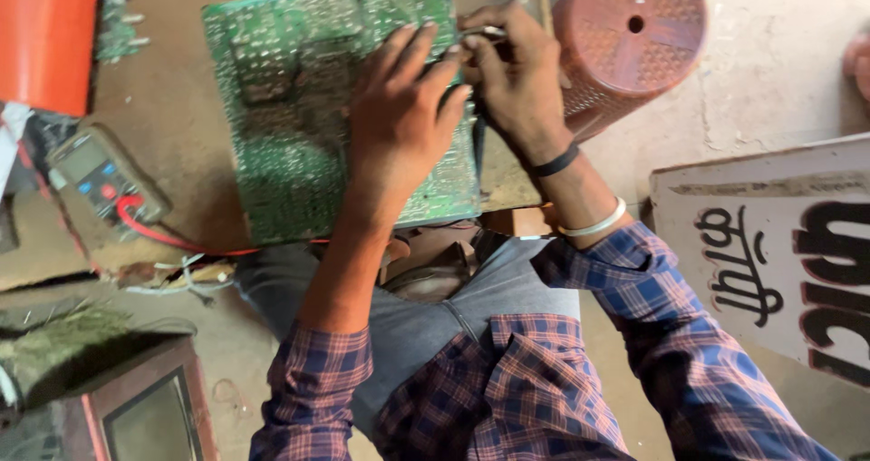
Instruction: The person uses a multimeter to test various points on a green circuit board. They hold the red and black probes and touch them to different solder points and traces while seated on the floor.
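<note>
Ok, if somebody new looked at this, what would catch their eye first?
Probably the big green circuit board lying solder side up on the brown bench, with the left hand spread flat on it. The right hand pinches a thin metal tool at the board's right edge. A red perforated stool stands at the upper right, a multimeter at the left.

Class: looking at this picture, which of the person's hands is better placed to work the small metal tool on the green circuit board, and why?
Right. The right hand already pinches the metal tool at the circuit board edge; the left hand lies flat on the board, likely steadying it.
</note>
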